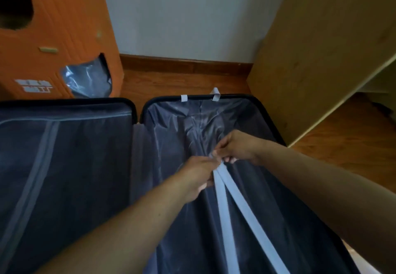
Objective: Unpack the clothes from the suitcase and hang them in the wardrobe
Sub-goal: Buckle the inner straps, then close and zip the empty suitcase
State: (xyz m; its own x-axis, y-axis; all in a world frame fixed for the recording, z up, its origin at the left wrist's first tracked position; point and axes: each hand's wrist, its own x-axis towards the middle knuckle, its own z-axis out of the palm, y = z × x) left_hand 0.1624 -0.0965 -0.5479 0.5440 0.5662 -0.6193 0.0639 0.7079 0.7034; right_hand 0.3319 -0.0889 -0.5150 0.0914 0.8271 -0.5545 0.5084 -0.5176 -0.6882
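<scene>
Suitcase (137,111) lies open on the floor, and both the left hand (198,174) and right hand (234,148) pinch the pale straps (225,188) in its 3 o'clock half. The clothes under the plastic could snag if they're yanked.

The suitcase (265,119) has a black rim and a dark navy lining with a faint sheen. Its left half carries a dark navy mesh divider (64,166) edged and crossed by pale grey-blue zip bands. The right half is crossed by two pale grey-blue straps (233,201), plain and unpatterned; two short tabs (215,94) of the same pale colour sit at the far rim. The cardboard box (64,27) is orange with fine vertical ribbing, a white printed label and a grey-blue plastic film showing through a torn opening. The floor (171,83) is reddish-brown wood with visible grain, the skirting board (182,63) darker brown. The wall (188,16) is plain pale grey. The wardrobe (321,48) panel is light yellowish wood.
</scene>
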